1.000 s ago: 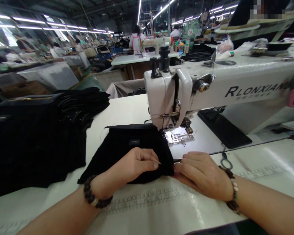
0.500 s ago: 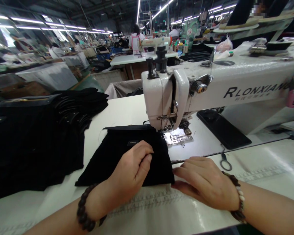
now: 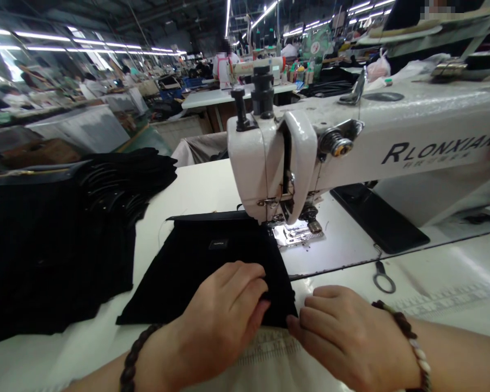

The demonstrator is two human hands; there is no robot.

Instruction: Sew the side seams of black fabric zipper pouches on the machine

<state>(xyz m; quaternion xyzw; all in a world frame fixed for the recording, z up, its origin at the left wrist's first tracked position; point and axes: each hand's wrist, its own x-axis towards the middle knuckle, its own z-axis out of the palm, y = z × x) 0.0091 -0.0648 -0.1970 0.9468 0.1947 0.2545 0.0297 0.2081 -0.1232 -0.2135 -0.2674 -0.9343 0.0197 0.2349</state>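
Note:
A flat black fabric piece (image 3: 212, 261) with a small label lies on the white table, its far right corner under the head of the white sewing machine (image 3: 277, 158). My left hand (image 3: 224, 310) rests on the near edge of the fabric, fingers curled and pressing it down. Just right of it, my right hand (image 3: 343, 332) pinches the fabric's near right corner with bent fingers. Both wrists wear bead bracelets.
A big pile of black fabric pieces (image 3: 57, 234) fills the table's left side. Small scissors (image 3: 381, 275) lie to the right of the needle plate (image 3: 296, 234), and a black phone (image 3: 375, 218) rests under the machine arm. Other workers and machines stand far behind.
Both hands slid toward me along the fabric's near edge. The left hand went from a pinch to a flatter press, and the view shifted closer to the machine.

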